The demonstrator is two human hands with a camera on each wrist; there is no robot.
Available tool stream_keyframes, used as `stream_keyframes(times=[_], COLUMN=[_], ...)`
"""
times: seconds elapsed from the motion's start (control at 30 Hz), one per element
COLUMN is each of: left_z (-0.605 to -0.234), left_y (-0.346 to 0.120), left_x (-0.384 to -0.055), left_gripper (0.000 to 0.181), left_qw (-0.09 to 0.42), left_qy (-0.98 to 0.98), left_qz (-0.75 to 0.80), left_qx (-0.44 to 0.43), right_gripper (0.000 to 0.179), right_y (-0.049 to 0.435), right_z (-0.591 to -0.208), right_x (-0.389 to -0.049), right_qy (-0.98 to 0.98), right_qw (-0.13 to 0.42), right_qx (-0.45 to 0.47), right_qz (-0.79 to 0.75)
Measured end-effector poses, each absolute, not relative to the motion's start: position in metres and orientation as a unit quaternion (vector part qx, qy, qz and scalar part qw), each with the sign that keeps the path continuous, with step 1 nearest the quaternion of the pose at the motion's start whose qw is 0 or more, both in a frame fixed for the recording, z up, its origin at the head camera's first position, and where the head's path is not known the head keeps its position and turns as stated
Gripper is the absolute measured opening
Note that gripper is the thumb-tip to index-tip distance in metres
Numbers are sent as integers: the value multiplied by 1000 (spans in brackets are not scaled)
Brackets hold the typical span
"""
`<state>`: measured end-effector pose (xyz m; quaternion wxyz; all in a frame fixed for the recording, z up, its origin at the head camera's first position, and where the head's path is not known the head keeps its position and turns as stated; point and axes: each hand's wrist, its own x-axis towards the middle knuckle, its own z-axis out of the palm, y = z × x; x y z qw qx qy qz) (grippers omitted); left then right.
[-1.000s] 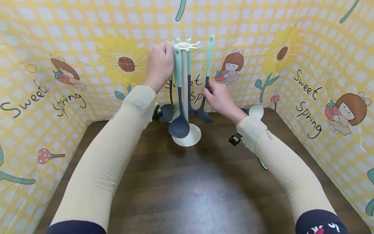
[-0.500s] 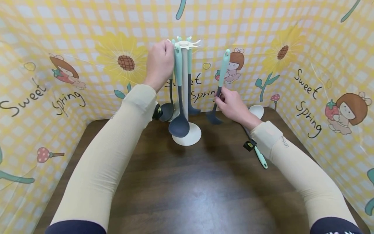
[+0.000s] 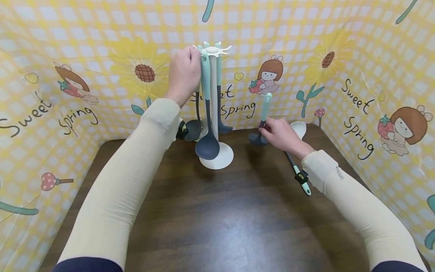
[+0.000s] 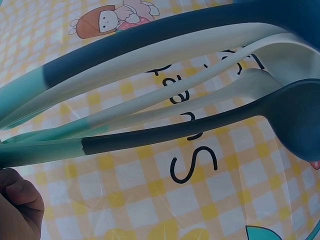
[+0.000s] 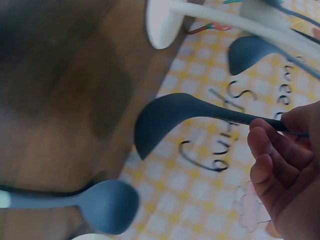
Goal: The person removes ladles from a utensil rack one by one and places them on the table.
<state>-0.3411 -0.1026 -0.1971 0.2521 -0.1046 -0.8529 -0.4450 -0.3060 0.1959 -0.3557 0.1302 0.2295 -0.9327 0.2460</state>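
My right hand (image 3: 280, 132) pinches the dark shaft of a ladle (image 5: 170, 112) with a mint handle. The ladle stands upright right of the white utensil stand (image 3: 225, 156), its bowl low over the table's back. My left hand (image 3: 185, 73) is curled at the stand's top left, gripping at its hook ring (image 3: 212, 51); the fingers hide the exact hold. Beside that hand hangs a dark ladle (image 3: 207, 147), with another dark ladle (image 3: 193, 130) behind it. A further dark utensil (image 3: 224, 127) hangs at the back. Pale-headed utensils (image 4: 190, 85) hang among them in the left wrist view.
Right of my right hand, a dark spoon (image 5: 112, 205) with a mint handle (image 3: 306, 187) lies on the brown table (image 3: 217, 215), partly under my wrist. A white spoon (image 3: 299, 128) lies at the back right corner. Yellow checked cloth (image 3: 142, 22) walls the table's back and sides.
My right hand has carried the ladle rightward and down, away from the stand, its handle now tipped towards the camera. The left hand has stayed at the stand's top.
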Motion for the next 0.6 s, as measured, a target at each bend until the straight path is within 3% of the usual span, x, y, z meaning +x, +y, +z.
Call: stream_keyframes(times=[0.23, 0.6], left_z=[-197, -196], left_y=[-102, -102], left_x=[-340, -340], left_gripper=[44, 44], left_qw=[257, 258], left_qy=[-853, -854], left_qz=[-442, -440], left_qx=[-105, -104], right_gripper=[13, 15], right_y=[207, 218], right_z=[-379, -409], right_x=[-311, -318], right_qy=[-943, -933], right_qw=[111, 168], right_qx=[217, 255], right_qz=[226, 192])
